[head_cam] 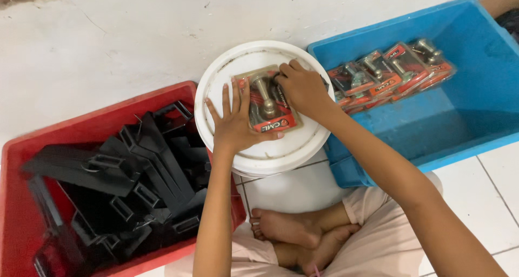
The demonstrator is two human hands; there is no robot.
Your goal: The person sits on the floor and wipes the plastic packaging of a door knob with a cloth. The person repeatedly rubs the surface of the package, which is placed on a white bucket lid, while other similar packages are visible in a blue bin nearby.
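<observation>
Person sits cross-legged on the tiled floor (303, 193), a white bucket lid (265, 147) in front serving as a small work surface. On it lies one blister pack (268, 101) holding a metal knob-like hardware piece, red card at the lower edge. Left hand (233, 127) lies flat with fingers spread, pressing on the pack's left side, probably to keep it from sliding. Right hand (304, 89) is curled over the pack's upper right corner, fingertips pinching or pressing the edge (exact grip hidden by the knuckles, cannot tell if it is closed on it).

Right of the lid, a blue bin (465, 120) holds a leaning row of finished packs (392, 74), overlapped like tiles so they stand against each other; I count about five, more may be hidden behind. Left, a red bin (21, 201) is piled loosely with black plastic pieces (135, 174), tangled, too many and too overlapped to count, easily a dozen plus. Both bins sit within arm's reach on either side.
</observation>
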